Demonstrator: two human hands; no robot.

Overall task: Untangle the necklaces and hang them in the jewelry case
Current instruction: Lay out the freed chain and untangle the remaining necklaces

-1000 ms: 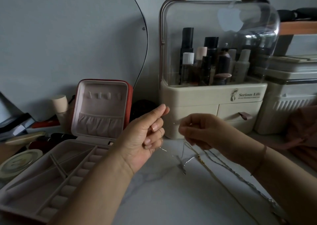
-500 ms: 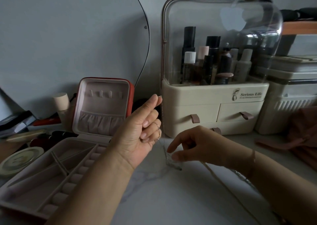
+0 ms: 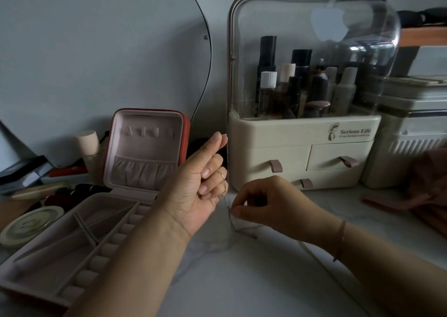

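Observation:
A thin silver necklace chain (image 3: 228,210) hangs taut from my raised left hand (image 3: 202,179), which pinches its upper end between thumb and forefinger. Lower down, my right hand (image 3: 263,203) pinches the same chain just above the marble top, where the chain bends and trails off to the right. A thicker pale chain (image 3: 312,253) runs under my right wrist toward the lower right. The red jewelry case (image 3: 145,147) stands open at left, its pink lid upright with small hooks and a gathered pocket, its tray (image 3: 60,249) lying flat.
A cream cosmetics organizer (image 3: 302,157) with a clear dome and small drawers stands just behind my hands. A white ribbed box (image 3: 411,142) and pink cloth (image 3: 425,191) lie at right. Lipsticks, a round tin (image 3: 29,227) and clutter sit left of the case.
My left hand rose, pulling the thin chain up taut. My right hand dropped from chest height to the marble top and now pinches the chain low down.

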